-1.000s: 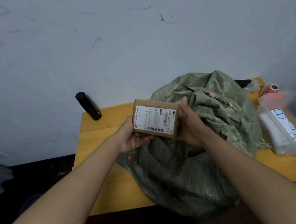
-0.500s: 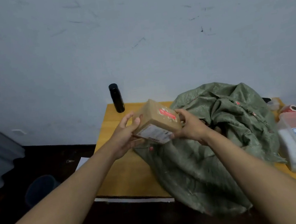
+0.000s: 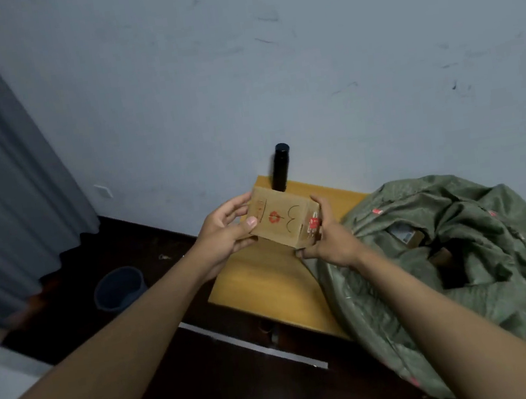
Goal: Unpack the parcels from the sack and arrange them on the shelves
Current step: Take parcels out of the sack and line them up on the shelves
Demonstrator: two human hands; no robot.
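Now turned label-down with a handwritten 3 up, the parcel (image 3: 286, 221) sits gripped between my left hand (image 3: 226, 234) and right hand (image 3: 329, 241), swung left off the sack (image 3: 447, 262), shelf-bound.

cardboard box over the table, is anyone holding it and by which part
Yes. Both hands hold the cardboard box by its two short ends: the left hand grips the left end, thumb on top, and the right hand grips the right end.

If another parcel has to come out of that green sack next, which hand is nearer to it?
The right hand. It grips the cardboard box on the side facing the green sack, right beside the sack's opening. The left hand holds the box's far end, away from the sack.
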